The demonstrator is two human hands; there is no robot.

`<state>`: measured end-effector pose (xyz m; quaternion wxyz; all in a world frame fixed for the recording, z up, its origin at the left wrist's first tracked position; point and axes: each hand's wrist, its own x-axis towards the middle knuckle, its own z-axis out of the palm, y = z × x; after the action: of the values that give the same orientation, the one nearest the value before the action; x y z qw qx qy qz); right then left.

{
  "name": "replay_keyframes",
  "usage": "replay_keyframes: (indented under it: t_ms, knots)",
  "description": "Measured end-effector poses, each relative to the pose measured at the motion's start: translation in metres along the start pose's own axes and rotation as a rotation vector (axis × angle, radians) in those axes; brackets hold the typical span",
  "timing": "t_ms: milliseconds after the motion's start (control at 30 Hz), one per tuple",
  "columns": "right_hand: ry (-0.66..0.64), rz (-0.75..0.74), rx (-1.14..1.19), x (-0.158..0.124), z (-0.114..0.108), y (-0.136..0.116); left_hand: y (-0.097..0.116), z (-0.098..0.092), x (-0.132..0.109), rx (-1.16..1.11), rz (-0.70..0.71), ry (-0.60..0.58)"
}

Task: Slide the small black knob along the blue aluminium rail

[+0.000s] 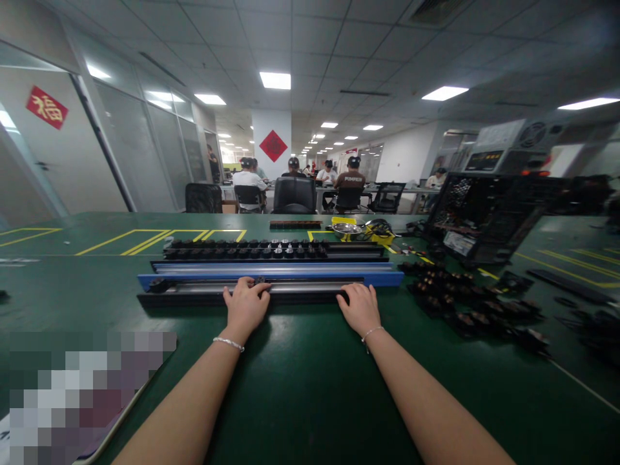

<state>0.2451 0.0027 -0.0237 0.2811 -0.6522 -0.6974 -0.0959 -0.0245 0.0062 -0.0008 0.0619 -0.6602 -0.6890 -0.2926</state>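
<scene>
A long black rail with a silvery channel lies across the green table in front of me. My left hand rests on it left of centre, fingers spread, thumb and fingertips near a small black round part. My right hand lies on the rail's right end with its fingers apart. Another small black part sits at the rail's left end. Behind it are a blue rail and a further black rack holding several black knob-like parts.
Several dark parts are heaped on the right, before an open computer case. A metal dish and a short brown strip lie farther back. A pixelated flat object is at lower left. People sit beyond the table.
</scene>
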Motion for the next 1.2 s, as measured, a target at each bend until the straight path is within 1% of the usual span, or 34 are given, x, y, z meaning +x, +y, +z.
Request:
replay_keyframes:
  t_ms: [367,767,1000,1200]
  knots:
    - [-0.016,0.011,0.001,0.0002,-0.0029,-0.0015,0.0003,-0.0007,-0.0003,-0.062,0.058,-0.014]
    - [-0.007,0.012,0.012,-0.0008,-0.0032,-0.0025,-0.0047,0.0016,0.0031,-0.153,0.070,-0.041]
    - [-0.003,0.005,-0.010,-0.0017,-0.0026,-0.0021,-0.0037,0.0015,0.0050,-0.169,-0.041,0.004]
    - [-0.006,0.012,-0.002,-0.0014,-0.0021,-0.0022,-0.0039,0.0024,0.0053,-0.176,-0.037,-0.015]
